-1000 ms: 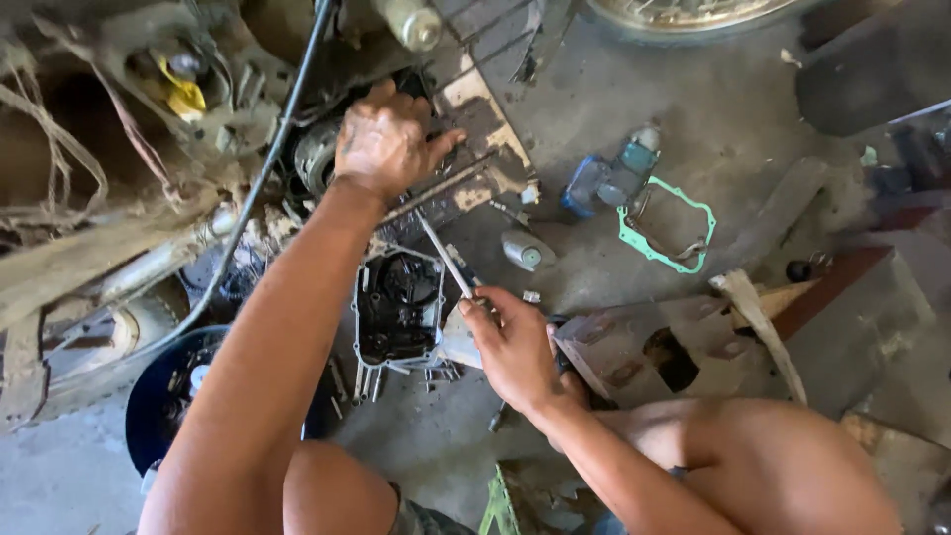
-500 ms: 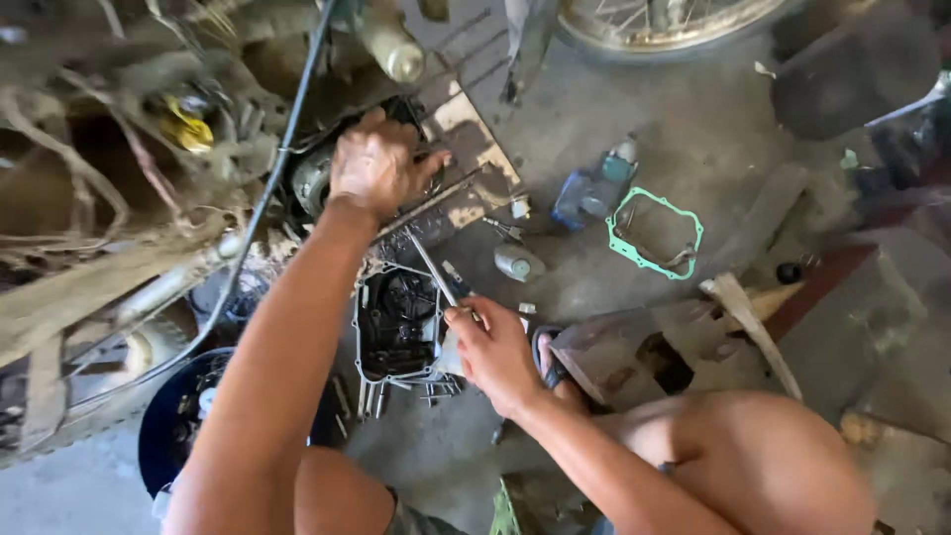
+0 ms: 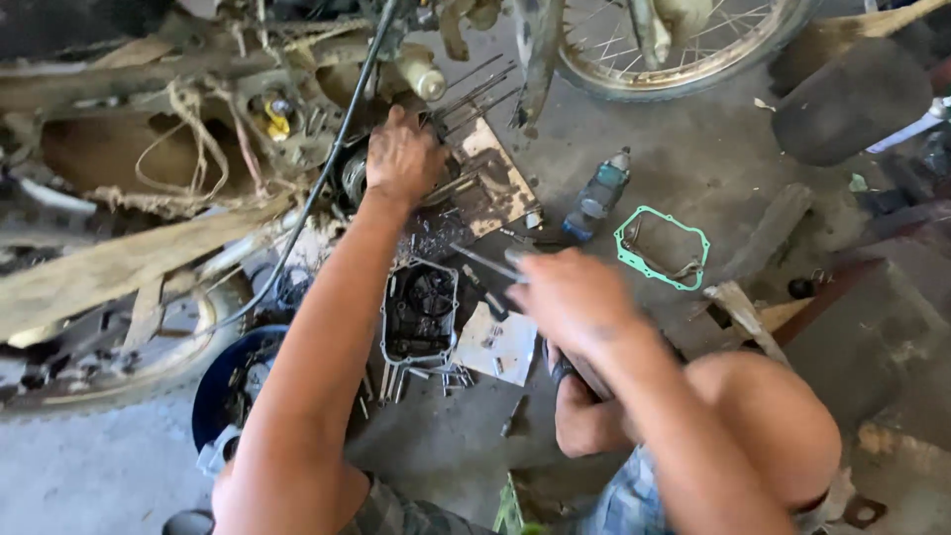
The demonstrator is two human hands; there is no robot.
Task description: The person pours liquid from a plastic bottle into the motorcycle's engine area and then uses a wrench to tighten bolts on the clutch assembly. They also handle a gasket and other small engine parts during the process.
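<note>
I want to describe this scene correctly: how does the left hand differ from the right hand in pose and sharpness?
The left hand lies flat on the engine, sharp and reaching far; the right hand is nearer, blurred, gripping a thin metal tool. Both are bare.

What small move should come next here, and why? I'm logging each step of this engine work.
Probably bring the thin metal tool in the right hand up to the engine part under the left hand: that hand already rests there, and the tool's tip points toward it.
</note>
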